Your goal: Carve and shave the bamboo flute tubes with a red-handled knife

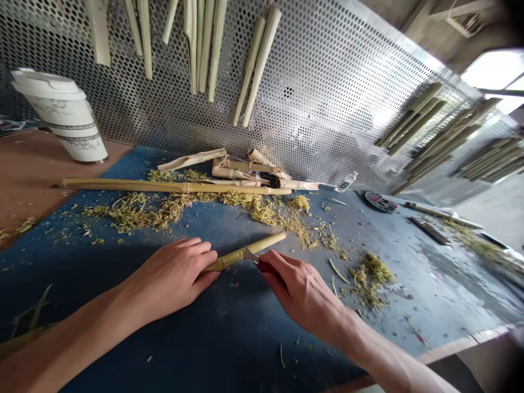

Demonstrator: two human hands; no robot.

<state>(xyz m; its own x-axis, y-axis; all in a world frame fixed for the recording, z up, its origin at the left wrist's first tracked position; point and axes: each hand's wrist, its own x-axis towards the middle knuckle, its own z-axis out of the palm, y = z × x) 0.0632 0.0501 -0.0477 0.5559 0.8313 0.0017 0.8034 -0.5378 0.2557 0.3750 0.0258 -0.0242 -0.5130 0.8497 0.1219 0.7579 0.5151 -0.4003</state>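
A short greenish bamboo piece [235,256] slants across the middle of the blue table, its right end raised toward the back. My left hand [176,275] is closed around its left end, near a node. In my right hand [301,289] is a knife [250,255] with a dark red handle, mostly hidden by the fingers. The short blade touches the bamboo beside a small dark hole.
Shavings [135,213] lie behind my hands, near a long bamboo pole [164,186] and several cut pieces. A paper cup [65,114] stands far left. Bamboo strips hang on the perforated metal panel [311,103]. Further right are a small bottle [346,181] and a round disc [380,202].
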